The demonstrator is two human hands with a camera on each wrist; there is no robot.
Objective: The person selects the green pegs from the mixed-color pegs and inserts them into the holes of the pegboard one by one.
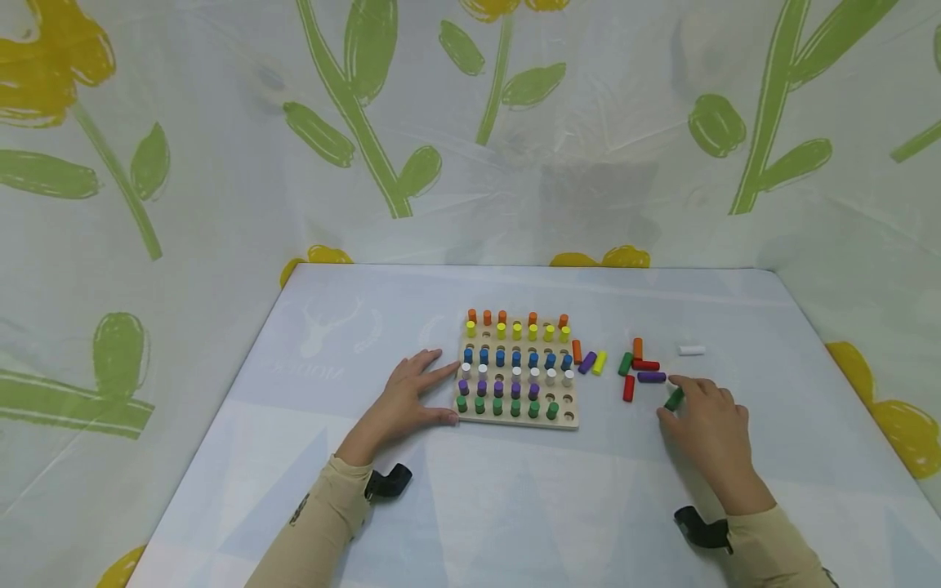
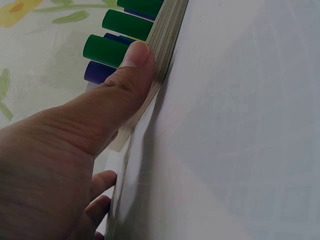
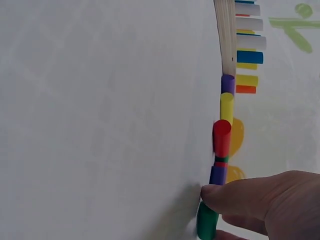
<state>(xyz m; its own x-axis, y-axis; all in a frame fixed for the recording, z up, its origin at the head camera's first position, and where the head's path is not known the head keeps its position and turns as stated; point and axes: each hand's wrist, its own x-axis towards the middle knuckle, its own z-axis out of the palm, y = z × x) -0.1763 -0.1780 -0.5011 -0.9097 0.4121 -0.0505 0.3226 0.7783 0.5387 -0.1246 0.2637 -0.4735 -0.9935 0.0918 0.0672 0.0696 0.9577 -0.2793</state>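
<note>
A wooden pegboard [image 1: 560, 408] stands in the middle of the table, filled with rows of orange, yellow, blue, white, purple and green pegs; a few holes show bare. My left hand [image 1: 400, 404] lies at its left side, fingers extended, the thumb [image 2: 135, 65] against the board's edge near the green pegs. Off to the right, my right hand [image 1: 709, 429] pinches a green peg [image 1: 674, 398] between thumb and forefinger, low over the table. Just beyond those fingertips lies a purple peg [image 1: 651, 377].
Loose pegs lie right of the board: red pegs [image 1: 628, 389], an orange peg [image 1: 637, 349], another green peg [image 1: 626, 364], a yellow peg [image 1: 599, 363] and others. A white peg [image 1: 691, 350] lies farther right. Flower-printed sheeting [image 1: 617, 180] rises behind the table.
</note>
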